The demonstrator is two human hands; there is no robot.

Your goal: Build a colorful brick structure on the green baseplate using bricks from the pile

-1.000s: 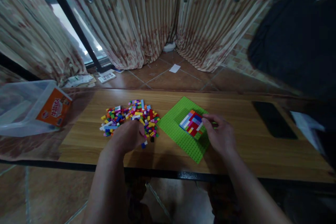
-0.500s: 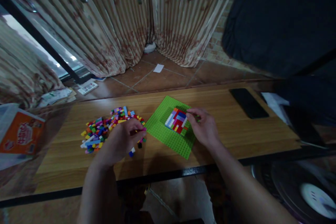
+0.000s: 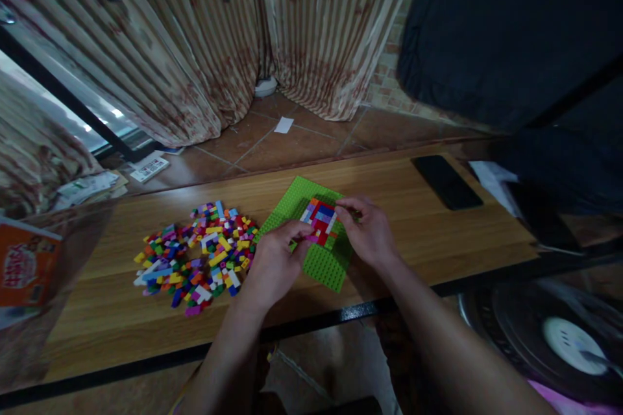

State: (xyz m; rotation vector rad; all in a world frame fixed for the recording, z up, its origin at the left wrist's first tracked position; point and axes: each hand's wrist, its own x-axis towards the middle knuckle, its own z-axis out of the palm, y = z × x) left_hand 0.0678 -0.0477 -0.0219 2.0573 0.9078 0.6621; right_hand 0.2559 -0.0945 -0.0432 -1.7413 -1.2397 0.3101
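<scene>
Here's the left hand [image 3: 280,262] over the green board [image 3: 324,269], grip pinched tight on a small pink brick [image 3: 310,239], right by the near left side of the colorful brick patch [image 3: 321,217]! Across from it, the right hand [image 3: 370,232] has thumb and fingertips at the patch's right edge; whether that grip has anything in it, I can't tell. The patch sits on the board, the board on the desk [image 3: 409,246], loose brick pile [image 3: 221,243] just left, dark phone [image 3: 446,181] off right!
</scene>
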